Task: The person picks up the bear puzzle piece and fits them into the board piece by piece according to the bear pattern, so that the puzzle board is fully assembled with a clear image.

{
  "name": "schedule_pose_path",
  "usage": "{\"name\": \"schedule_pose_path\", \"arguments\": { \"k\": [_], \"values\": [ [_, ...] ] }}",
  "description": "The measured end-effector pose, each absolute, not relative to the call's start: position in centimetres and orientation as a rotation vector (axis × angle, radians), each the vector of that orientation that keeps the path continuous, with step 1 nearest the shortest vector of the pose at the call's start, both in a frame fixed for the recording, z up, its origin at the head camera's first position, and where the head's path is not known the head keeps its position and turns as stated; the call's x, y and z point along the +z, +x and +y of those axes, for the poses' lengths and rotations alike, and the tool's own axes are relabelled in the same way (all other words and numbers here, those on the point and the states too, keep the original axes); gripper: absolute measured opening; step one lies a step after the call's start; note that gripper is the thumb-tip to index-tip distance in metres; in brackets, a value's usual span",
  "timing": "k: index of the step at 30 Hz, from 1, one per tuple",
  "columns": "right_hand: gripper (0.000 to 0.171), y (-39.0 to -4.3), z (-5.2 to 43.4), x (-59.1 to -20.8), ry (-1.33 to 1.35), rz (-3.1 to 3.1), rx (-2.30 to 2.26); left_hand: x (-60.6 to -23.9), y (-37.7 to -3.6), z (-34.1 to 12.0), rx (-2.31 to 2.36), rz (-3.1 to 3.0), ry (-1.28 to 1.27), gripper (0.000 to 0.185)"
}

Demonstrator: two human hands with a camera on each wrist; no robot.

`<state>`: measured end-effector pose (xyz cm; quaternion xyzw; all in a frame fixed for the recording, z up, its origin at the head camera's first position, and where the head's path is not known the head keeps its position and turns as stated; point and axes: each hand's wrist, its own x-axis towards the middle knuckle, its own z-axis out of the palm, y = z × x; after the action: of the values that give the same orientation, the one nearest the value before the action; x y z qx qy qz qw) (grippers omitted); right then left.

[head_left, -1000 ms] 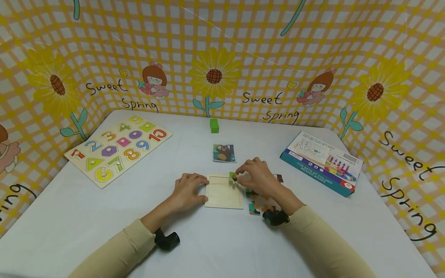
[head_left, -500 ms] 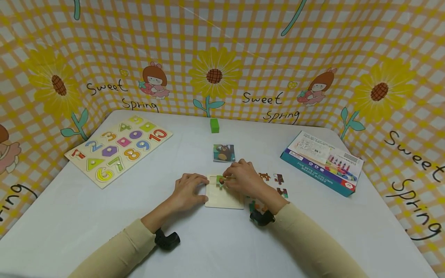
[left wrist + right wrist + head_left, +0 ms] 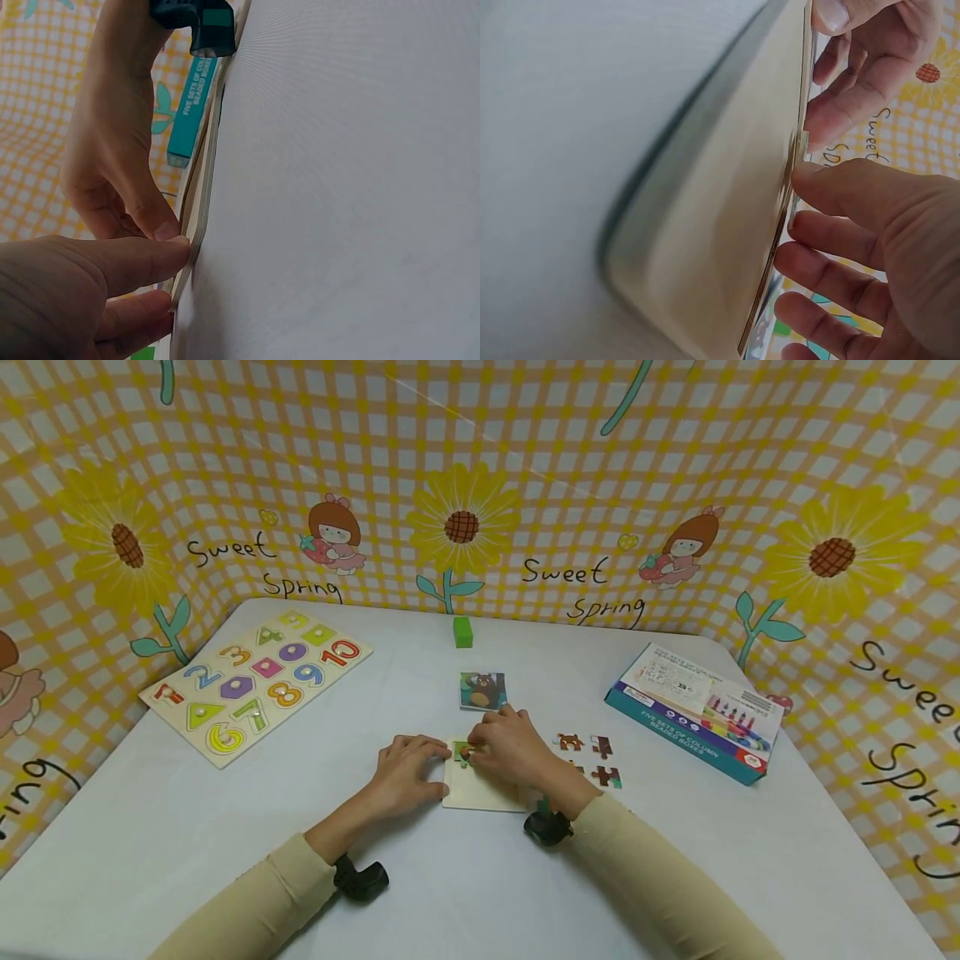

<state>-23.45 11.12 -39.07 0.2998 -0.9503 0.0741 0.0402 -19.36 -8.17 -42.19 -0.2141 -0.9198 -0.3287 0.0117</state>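
A pale wooden puzzle tray (image 3: 483, 795) with a shallow raised border lies on the white table. My left hand (image 3: 405, 775) holds its left edge, fingers at the upper left corner and thumb lower down. My right hand (image 3: 513, 747) reaches over the tray and pinches a green-and-brown jigsaw piece (image 3: 460, 751) at the tray's upper left corner. In the right wrist view the thumb (image 3: 836, 184) is right at the tray's surface. Several loose jigsaw pieces (image 3: 606, 775) lie to the right of the tray, some hidden behind my right wrist.
A bear picture card (image 3: 482, 688) lies beyond the tray, with a green block (image 3: 462, 632) farther back. A number puzzle board (image 3: 225, 714) is at the left. A teal-and-white box (image 3: 693, 710) lies at the right. Patterned cloth (image 3: 390, 468) surrounds the table's back and sides.
My right hand has carried the jigsaw piece leftward across the tray, from its upper right to its upper left corner. The left hand has stayed at the tray's edge.
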Motion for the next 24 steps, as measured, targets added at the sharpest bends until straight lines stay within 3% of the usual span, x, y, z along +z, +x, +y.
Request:
{"name": "schedule_pose_path", "arguments": {
  "k": [24],
  "values": [
    [0.020, -23.47, 11.01, -39.44, 0.968, -2.847, 0.164, -42.11, -19.28, -8.15, -1.050, -2.866, -0.659, 0.042]
  ]
}}
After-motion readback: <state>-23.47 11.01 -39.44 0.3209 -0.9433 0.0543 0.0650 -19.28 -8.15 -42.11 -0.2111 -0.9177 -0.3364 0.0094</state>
